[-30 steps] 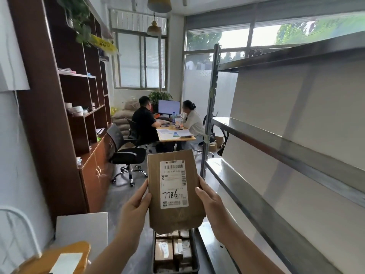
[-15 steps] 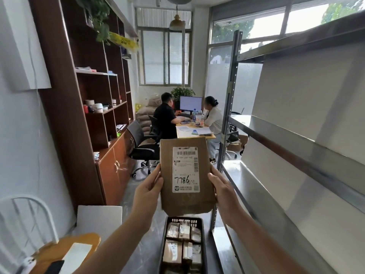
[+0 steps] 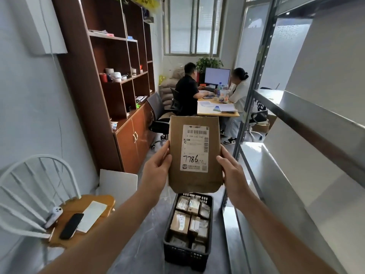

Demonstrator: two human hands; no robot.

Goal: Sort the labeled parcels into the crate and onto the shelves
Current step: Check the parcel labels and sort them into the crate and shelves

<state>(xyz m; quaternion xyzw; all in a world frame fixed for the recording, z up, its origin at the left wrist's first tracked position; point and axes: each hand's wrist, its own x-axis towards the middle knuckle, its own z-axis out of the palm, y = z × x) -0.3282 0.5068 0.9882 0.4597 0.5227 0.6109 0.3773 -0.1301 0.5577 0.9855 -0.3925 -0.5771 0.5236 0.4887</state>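
Held upright at frame centre: flat brown parcel (image 3: 194, 153), pinched at its side edges by left hand (image 3: 156, 171) and right hand (image 3: 233, 171). Judged light, thin, bendable; best taken by the long edges.

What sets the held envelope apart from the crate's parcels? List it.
The held envelope is flat and upright between left hand and right hand; the crate parcels are boxy, packed in the black crate. Its label shows 7786; theirs are unreadable. Both are brown with white labels.

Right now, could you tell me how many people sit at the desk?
2: a person in black at the desk's left, a person in white at its right. The post may hide others.
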